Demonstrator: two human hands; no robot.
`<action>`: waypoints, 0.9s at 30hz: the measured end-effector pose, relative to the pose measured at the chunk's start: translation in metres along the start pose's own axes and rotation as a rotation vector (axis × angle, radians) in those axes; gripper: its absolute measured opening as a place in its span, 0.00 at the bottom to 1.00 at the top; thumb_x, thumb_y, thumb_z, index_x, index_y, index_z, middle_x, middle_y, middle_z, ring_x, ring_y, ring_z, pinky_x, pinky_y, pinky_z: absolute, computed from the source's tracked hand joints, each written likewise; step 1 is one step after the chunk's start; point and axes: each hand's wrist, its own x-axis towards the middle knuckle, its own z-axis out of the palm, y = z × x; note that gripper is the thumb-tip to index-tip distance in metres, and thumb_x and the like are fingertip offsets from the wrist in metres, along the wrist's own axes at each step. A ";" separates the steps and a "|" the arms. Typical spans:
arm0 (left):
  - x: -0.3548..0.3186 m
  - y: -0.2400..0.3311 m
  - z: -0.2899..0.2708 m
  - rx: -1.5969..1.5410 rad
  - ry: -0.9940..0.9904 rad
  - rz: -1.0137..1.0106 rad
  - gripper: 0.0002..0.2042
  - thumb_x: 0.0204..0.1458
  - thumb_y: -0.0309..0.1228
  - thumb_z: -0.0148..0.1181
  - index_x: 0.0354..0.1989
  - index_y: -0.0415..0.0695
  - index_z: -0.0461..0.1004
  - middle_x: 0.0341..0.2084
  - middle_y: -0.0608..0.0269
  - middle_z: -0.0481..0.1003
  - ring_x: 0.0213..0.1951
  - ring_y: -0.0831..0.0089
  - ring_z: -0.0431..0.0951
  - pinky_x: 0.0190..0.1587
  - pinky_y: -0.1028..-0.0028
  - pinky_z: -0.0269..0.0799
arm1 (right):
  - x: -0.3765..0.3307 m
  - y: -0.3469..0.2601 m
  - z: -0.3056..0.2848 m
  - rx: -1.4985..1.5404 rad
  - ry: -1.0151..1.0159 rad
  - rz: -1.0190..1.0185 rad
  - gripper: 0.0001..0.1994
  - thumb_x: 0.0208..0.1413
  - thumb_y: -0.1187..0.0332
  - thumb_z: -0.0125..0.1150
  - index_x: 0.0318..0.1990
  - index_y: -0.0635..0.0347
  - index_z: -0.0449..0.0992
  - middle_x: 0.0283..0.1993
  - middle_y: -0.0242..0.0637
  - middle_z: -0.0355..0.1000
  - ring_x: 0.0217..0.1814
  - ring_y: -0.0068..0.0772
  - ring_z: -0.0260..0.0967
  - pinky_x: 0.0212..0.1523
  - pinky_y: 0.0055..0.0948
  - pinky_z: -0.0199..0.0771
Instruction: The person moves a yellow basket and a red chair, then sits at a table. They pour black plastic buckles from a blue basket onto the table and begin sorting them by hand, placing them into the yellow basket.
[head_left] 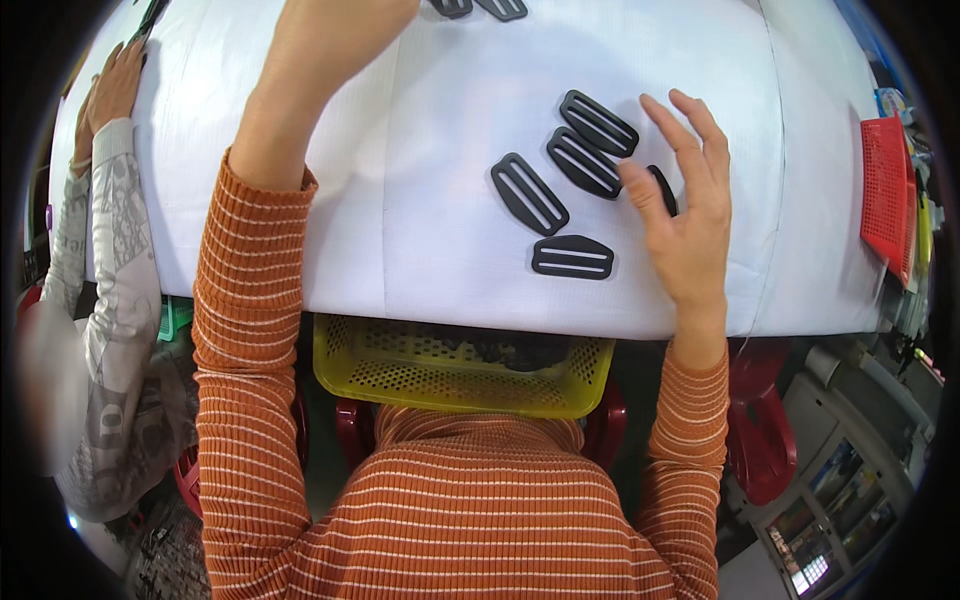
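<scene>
Several black plastic slide buckles, each with two long slots, lie on the white-covered table. A pair of overlapping buckles point(584, 163) rests just left of my right hand point(690, 205). Another buckle point(530, 195) lies further left, and one more point(573, 257) is nearest the table's front edge. Thumb and fingers of my right hand are spread apart; a buckle point(662, 190) shows partly between them, the rest hidden by the hand. My left hand point(345, 30) reaches to the far side, where the picture's upper edge cuts off its fingers. Beside it are more buckles point(502, 9), also partly cut off.
A yellow perforated basket point(455, 398) with dark pieces in it sits at my lap, under the table point(450, 290) edge. At left, another person's sleeved arms point(120, 200) rest on the table. A red basket point(885, 195) stands at the right edge; a red chair point(765, 440) is below.
</scene>
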 end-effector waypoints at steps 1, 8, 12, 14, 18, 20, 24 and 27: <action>0.001 0.002 -0.002 0.039 0.040 0.041 0.09 0.57 0.29 0.60 0.40 0.36 0.80 0.30 0.59 0.81 0.31 0.76 0.77 0.37 0.75 0.72 | 0.001 0.009 -0.003 0.072 -0.044 0.010 0.28 0.51 0.51 0.70 0.59 0.46 0.75 0.67 0.43 0.61 0.70 0.54 0.54 0.69 0.56 0.49; 0.023 -0.046 -0.025 0.258 0.026 -0.204 0.12 0.60 0.34 0.57 0.43 0.38 0.79 0.35 0.60 0.80 0.35 0.74 0.76 0.40 0.75 0.72 | 0.011 -0.021 0.016 -0.251 -0.408 -0.254 0.34 0.50 0.30 0.53 0.63 0.28 0.71 0.73 0.43 0.54 0.77 0.58 0.42 0.66 0.80 0.33; 0.028 -0.051 -0.016 0.026 0.214 -0.112 0.11 0.58 0.31 0.59 0.42 0.37 0.80 0.34 0.57 0.82 0.36 0.74 0.79 0.40 0.75 0.73 | 0.004 -0.030 0.023 -0.166 -0.571 -0.332 0.32 0.50 0.32 0.54 0.62 0.26 0.71 0.75 0.40 0.51 0.78 0.53 0.42 0.67 0.79 0.33; 0.027 -0.063 -0.008 0.066 0.229 -0.127 0.11 0.59 0.31 0.58 0.43 0.38 0.80 0.36 0.56 0.81 0.37 0.71 0.79 0.41 0.72 0.74 | -0.012 -0.039 0.019 -0.080 -0.690 -0.362 0.31 0.50 0.33 0.55 0.62 0.26 0.70 0.76 0.38 0.51 0.79 0.50 0.40 0.68 0.78 0.32; 0.044 -0.112 0.015 0.072 0.186 -0.181 0.11 0.60 0.32 0.55 0.45 0.40 0.79 0.39 0.52 0.80 0.41 0.63 0.80 0.45 0.67 0.74 | -0.049 -0.057 0.018 0.253 -0.899 -0.469 0.30 0.54 0.35 0.53 0.64 0.25 0.67 0.76 0.32 0.51 0.80 0.40 0.41 0.73 0.69 0.32; 0.055 -0.123 0.032 0.027 0.150 -0.221 0.12 0.60 0.32 0.54 0.45 0.39 0.78 0.39 0.51 0.80 0.42 0.60 0.80 0.46 0.66 0.74 | -0.057 -0.064 0.016 0.369 -0.943 -0.500 0.28 0.57 0.35 0.49 0.64 0.26 0.67 0.75 0.31 0.52 0.78 0.36 0.46 0.75 0.63 0.37; 0.051 -0.110 0.069 0.123 -0.041 0.036 0.14 0.61 0.35 0.52 0.47 0.39 0.76 0.47 0.45 0.75 0.51 0.53 0.75 0.55 0.61 0.68 | -0.033 -0.047 0.008 0.287 -0.725 -0.327 0.26 0.53 0.44 0.61 0.60 0.36 0.74 0.67 0.36 0.66 0.71 0.40 0.61 0.73 0.59 0.45; 0.035 -0.088 0.090 0.238 -0.067 0.163 0.16 0.61 0.37 0.54 0.53 0.41 0.73 0.53 0.47 0.72 0.55 0.57 0.72 0.59 0.61 0.64 | -0.012 -0.026 0.002 0.200 -0.454 -0.177 0.24 0.52 0.57 0.68 0.57 0.45 0.77 0.61 0.40 0.71 0.66 0.46 0.66 0.69 0.57 0.56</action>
